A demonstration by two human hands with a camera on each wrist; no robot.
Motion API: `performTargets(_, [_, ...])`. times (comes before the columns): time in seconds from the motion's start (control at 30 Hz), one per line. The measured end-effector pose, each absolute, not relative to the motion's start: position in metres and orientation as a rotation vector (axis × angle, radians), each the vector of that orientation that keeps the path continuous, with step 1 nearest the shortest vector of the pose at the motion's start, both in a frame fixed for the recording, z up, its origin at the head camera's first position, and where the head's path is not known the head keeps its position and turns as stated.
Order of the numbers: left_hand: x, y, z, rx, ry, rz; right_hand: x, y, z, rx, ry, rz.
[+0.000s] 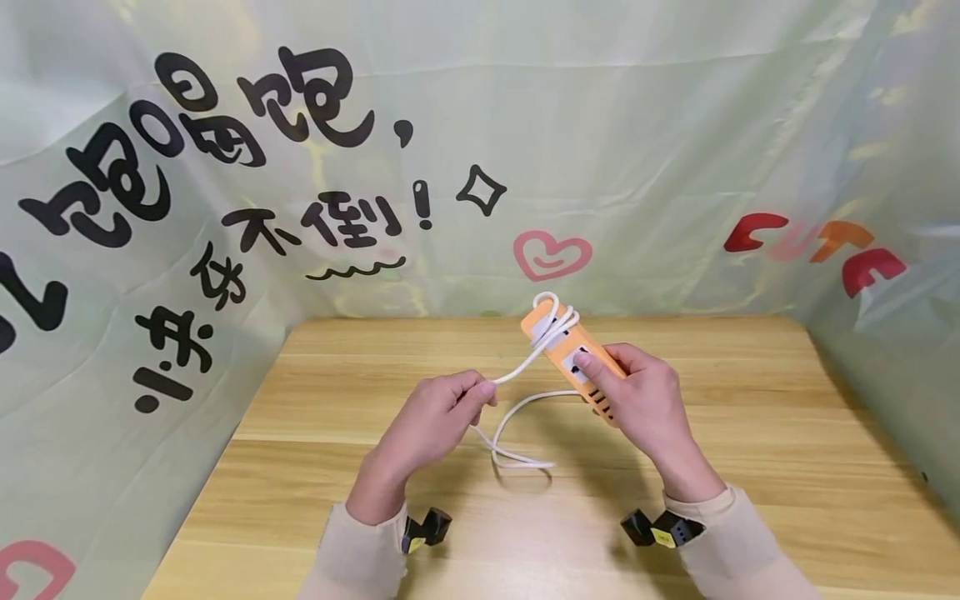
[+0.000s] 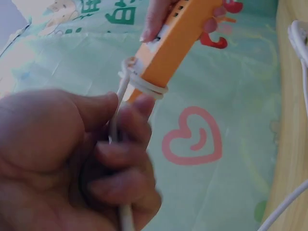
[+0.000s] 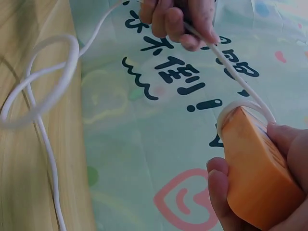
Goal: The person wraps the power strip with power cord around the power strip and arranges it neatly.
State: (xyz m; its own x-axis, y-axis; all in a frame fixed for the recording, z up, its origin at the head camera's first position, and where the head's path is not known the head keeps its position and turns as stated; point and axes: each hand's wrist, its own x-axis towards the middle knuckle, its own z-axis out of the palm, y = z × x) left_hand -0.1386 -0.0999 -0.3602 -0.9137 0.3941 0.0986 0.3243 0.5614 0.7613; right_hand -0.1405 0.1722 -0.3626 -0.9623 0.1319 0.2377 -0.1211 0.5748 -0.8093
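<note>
Lettering [image 1: 348,221], black, on the left part of a pale green backdrop [image 1: 637,150]. Next, left hand [image 1: 442,417], palm side seen in its wrist view: fingers curled about the white cord [image 1: 517,372], thumb pinching it against the index finger; black camera [image 1: 435,527] at the wrist. Cord, one length: slack loop low, between the hands, above or on the wooden table [image 1: 750,433], contact uncertain; upper run drawn fairly straight to the strip. Power strip [image 2: 171,55], orange, white socket panels: held aloft right of centre, tilted, several turns of cord around its far end. Right hand [image 1: 648,400]: grips the strip's near part, thumb across the socket face, fingers behind. Far right, letters [image 1: 873,271] in red, pink and orange. Step in hand, by judgement: winding the cord round the strip, a few turns made; unwinding cannot be ruled out. Next turn would call for the left hand to carry the cord over the end under light tension, the right holding firm, the slack feeding freely.
</note>
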Motion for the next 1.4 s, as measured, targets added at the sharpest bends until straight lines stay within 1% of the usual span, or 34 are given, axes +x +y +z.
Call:
performTargets(0.1, [-0.138,-0.103,-0.360,0.765,2.571,1.307,-0.142,0.174,-0.362,-0.014,-2.518,1.373])
performTargets(0.2, [-0.137,-0.105,-0.359,0.851,2.500,1.262,-0.142,0.175,-0.361,-0.022,-2.509,1.403])
performTargets(0.3, [-0.138,-0.104,-0.360,0.814,2.528,1.219,-0.140,0.174,-0.358,-0.024,-2.507,1.506])
performTargets(0.47, [-0.143,-0.102,-0.364,0.659,2.549,1.228,-0.136,0.171,-0.356,-0.029,-2.482,1.743])
performTargets(0.73, [-0.150,-0.105,-0.366,0.444,2.453,1.365,-0.135,0.171,-0.358,-0.047,-2.481,1.768])
performTargets(0.83, [-0.150,-0.107,-0.365,0.456,2.458,1.375,-0.136,0.174,-0.359,-0.061,-2.485,1.751])
performTargets(1.07, [-0.146,-0.115,-0.364,0.674,2.336,1.306,-0.139,0.177,-0.359,-0.066,-2.480,1.755])
performTargets(1.4, [-0.152,-0.114,-0.377,0.557,2.304,1.259,-0.135,0.171,-0.360,0.110,-2.533,1.878])
